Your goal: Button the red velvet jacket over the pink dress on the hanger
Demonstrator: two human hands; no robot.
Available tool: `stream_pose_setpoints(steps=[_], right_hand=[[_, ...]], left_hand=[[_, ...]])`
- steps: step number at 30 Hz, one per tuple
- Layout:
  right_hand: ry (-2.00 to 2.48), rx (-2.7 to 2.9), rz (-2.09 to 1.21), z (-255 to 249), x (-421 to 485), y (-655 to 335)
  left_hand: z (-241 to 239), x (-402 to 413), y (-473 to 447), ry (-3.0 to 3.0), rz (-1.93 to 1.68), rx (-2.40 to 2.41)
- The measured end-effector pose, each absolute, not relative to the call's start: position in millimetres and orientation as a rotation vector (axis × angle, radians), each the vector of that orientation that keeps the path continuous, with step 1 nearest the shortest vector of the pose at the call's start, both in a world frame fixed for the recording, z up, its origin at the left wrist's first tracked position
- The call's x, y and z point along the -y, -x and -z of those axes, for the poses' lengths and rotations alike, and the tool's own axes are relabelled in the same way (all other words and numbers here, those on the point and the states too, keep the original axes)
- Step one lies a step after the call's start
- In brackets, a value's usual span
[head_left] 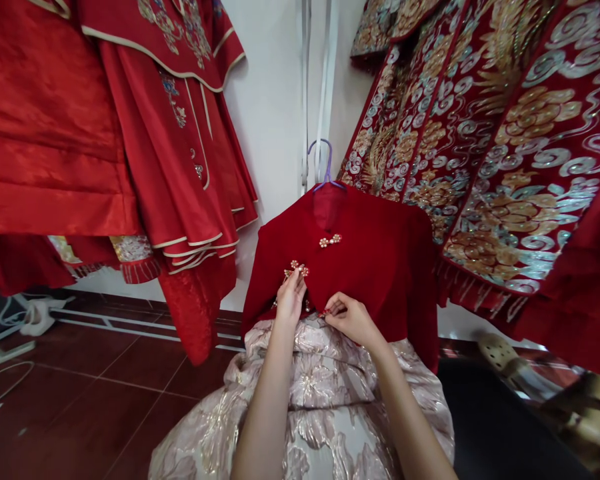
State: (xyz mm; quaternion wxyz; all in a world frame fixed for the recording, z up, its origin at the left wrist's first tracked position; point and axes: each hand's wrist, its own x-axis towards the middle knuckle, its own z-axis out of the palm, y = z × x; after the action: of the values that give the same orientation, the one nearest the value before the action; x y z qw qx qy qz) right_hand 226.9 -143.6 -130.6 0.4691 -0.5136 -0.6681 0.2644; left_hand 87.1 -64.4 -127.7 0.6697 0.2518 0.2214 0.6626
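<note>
A dark red velvet jacket (375, 267) hangs on a purple hanger (325, 163) in front of me. Beaded flower clasps (331, 241) sit at its front opening. My left hand (290, 297) has its fingers together on a lower flower clasp (295, 268), which they partly cover. To its right, my right hand (351, 320) is closed in a pinch at the jacket's lower front edge. Something small and red shows at those fingertips, too small to make out. Below the jacket spreads a shiny pale pink skirt (310, 387) with a raised floral pattern, under both my forearms.
Red garments with cream piping (175, 153) hang at the left. A heavily embroidered red and gold garment (510, 153) hangs at the right. A pale metal rack rail (115, 325) runs low over the tiled floor (130, 380). Shoes (497, 350) stand at the right.
</note>
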Motion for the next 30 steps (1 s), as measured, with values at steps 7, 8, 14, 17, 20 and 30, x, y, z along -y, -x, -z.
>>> stream_pose_setpoints(steps=[7,8,14,17,20,30], right_hand=[[1.231,1.631,-0.664,130,144,-227],[1.232,1.632,-0.664,130,144,-227],[1.235,1.631,-0.670,131,143,-228],[1.224,1.667,-0.669,128,146,-234],[1.213,1.709,-0.684,123,151,-244],[1.307,1.675,-0.692,102,172,-279]], left_hand=[[123,64,-94,-0.672,-1.557,-0.744],[122,63,-95,-0.686,-1.565,-0.775],[119,61,-98,-0.702,-1.588,-0.859],[109,61,-100,-0.912,-1.538,-0.893],[86,60,-103,-1.338,-1.616,-0.958],[25,47,-97,-2.672,-1.470,-1.040]])
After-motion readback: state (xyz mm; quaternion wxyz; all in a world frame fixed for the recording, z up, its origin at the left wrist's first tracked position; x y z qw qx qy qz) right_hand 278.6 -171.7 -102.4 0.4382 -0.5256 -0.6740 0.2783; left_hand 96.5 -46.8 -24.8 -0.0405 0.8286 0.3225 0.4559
